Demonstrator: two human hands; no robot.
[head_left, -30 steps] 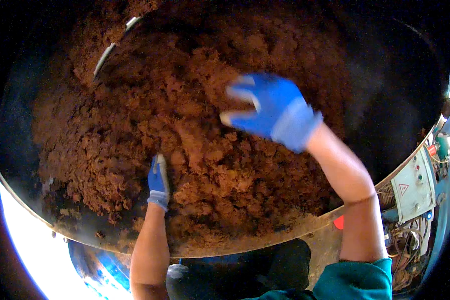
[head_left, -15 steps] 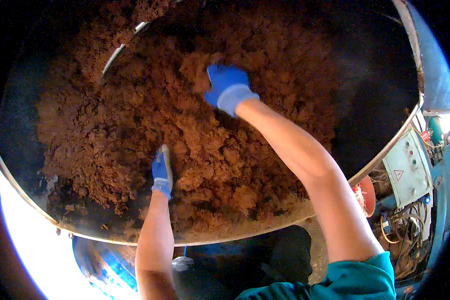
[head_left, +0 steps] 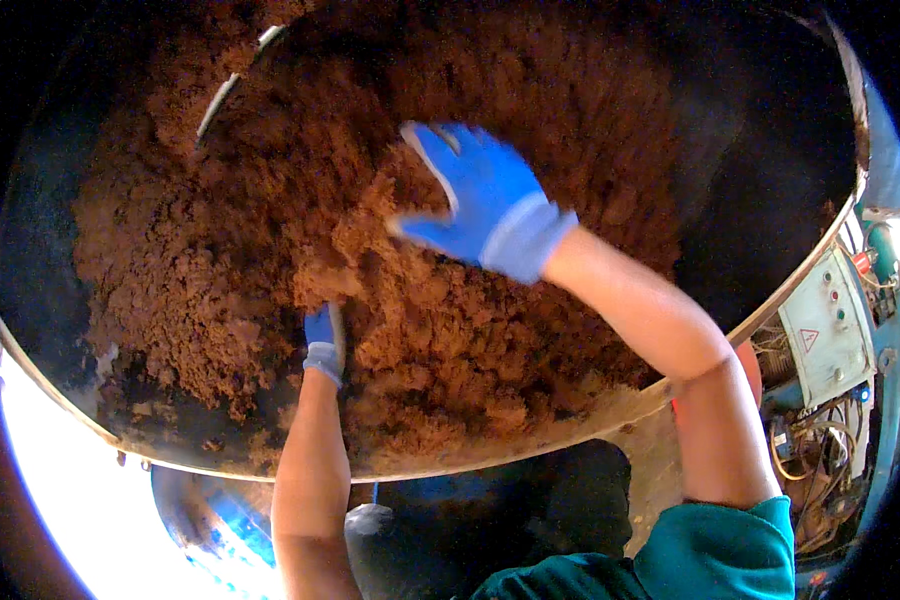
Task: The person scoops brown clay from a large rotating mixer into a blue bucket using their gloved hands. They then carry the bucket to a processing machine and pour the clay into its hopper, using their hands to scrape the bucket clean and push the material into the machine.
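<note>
A loose, crumbly brown fibrous material (head_left: 440, 330) fills a large round dark vat (head_left: 210, 468). Over it, in the middle, my right hand (head_left: 490, 190) in a blue glove is open, thumb and fingers spread, and holds nothing. My left hand (head_left: 323, 335), gloved in blue as well, is sunk in the material nearer the front rim. Brown clumps cover its fingers, so their pose is hidden. A lighter brown, fluffier heap lies between the two hands.
A pale curved metal strip (head_left: 220, 103) sticks out of the material at the far left. Outside the vat on the right stand a light green control box (head_left: 828, 330) with buttons, loose cables (head_left: 820, 450) and a red round part (head_left: 748, 375).
My right hand has shifted a little right and its fingers have spread from a more closed pose. Loose brown material has come over my left hand's fingers.
</note>
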